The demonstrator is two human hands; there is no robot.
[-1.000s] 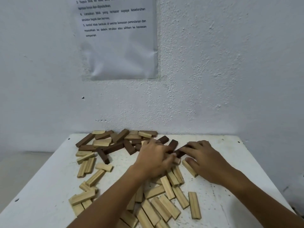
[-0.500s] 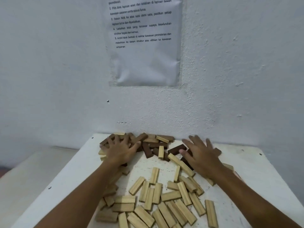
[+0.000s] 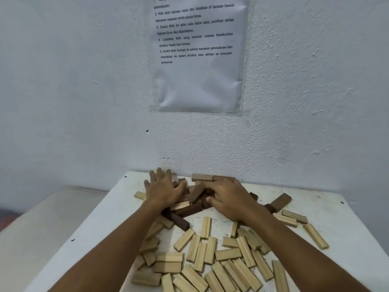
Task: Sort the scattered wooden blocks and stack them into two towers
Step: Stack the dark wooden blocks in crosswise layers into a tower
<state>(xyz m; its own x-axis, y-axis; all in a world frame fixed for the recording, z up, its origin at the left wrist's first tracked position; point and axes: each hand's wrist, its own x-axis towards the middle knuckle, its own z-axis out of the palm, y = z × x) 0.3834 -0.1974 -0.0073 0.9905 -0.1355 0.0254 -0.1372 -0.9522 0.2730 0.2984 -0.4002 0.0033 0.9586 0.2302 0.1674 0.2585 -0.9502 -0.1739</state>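
While pressed on the dark blocks [image 3: 189, 209] by the wall [image 3: 84, 102]: left hand [image 3: 163, 191], fingers spread flat. Right hand [image 3: 228, 199] beside it, fingers curled over the pile; grip unclear.

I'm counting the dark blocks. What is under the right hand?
Dark blocks poke out at the left edge of the right hand, and a dark block lies clear to its right. Whatever sits beneath the palm is covered, so it can't be counted.

Dark brown wooden blocks [image 3: 190, 209] lie jumbled in a heap at the far middle of the table; pale wooden blocks [image 3: 210, 262] lie flat and scattered across the near part, none stacked
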